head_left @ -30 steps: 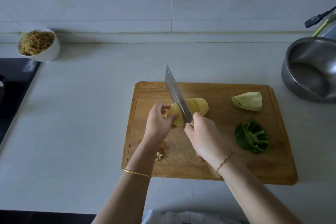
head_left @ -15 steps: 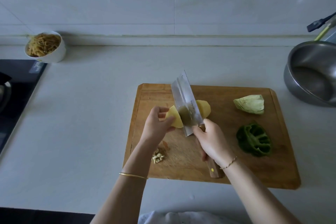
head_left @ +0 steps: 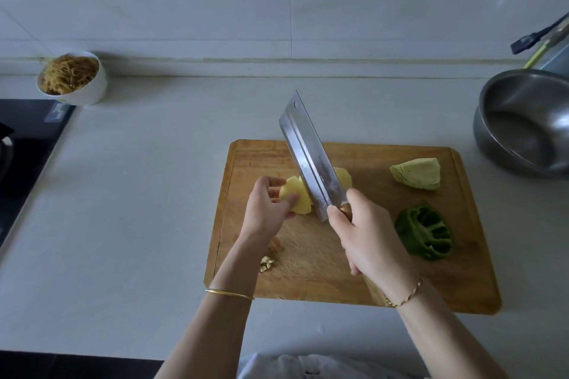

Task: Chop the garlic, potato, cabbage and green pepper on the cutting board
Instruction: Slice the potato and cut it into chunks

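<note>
Head view: the left hand (head_left: 268, 209) holds a cut piece of the potato (head_left: 295, 197) over the left part of the board (head_left: 338, 271). Its thumb and fingers (head_left: 269, 181) curl round the piece and pinch it. The rest of the potato lies on the board, on the right side of the knife (head_left: 308, 154).

The right hand (head_left: 366, 234) grips the knife by the handle, with its fingers wrapped tight round it. The blade points away and leans left, so its flat side shows. It sits between the held piece and the rest of the potato. I cannot tell if its edge touches the board.

The garlic (head_left: 267, 264) lies in small bits by the left wrist. The cabbage (head_left: 415, 174) is at the far right of the board. The pepper (head_left: 425, 234) lies just nearer than it, open side up. Both are apart from the hands.

The board lies on the worktop (head_left: 138, 194). A metal bowl (head_left: 523, 126) stands to the right. A white cup (head_left: 72, 77) of thin strips stands far left by the wall.
</note>
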